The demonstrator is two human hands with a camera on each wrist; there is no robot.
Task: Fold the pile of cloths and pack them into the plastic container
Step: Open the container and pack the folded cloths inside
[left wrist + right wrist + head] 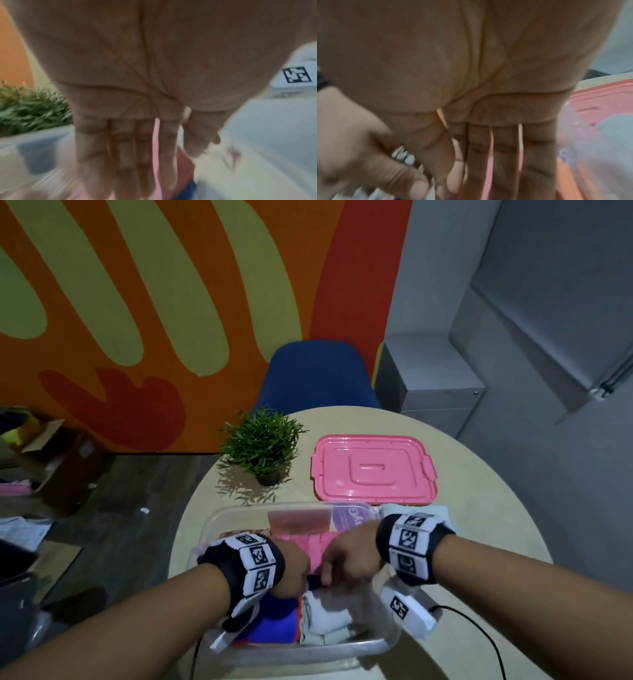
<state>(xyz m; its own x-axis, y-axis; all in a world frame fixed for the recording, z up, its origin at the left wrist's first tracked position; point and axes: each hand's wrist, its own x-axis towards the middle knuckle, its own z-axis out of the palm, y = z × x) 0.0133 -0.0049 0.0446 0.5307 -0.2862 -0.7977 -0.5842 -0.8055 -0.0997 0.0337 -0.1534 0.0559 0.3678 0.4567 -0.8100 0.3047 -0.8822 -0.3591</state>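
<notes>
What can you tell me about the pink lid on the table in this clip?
The pink lid looks like glossy moulded plastic, rectangular with rounded corners, a raised central panel with a small recessed slot, and a latch tab on each short side. It lies flat and off the container, on the round table just beyond the clear plastic container and to the right of the small potted plant. Neither hand touches it. A pale folded cloth lies at its near edge; contact is unclear.

Head view: high above the table's (479, 481) near edge, facing forward and down over the plastic container (239, 515).
Wrist views: very close under each palm, looking along the fingers — blurred.
Shared: pink lid (373, 470) (599, 102) — head, right wrist; plant (262, 440) (32, 106) — head, left wrist.
</notes>
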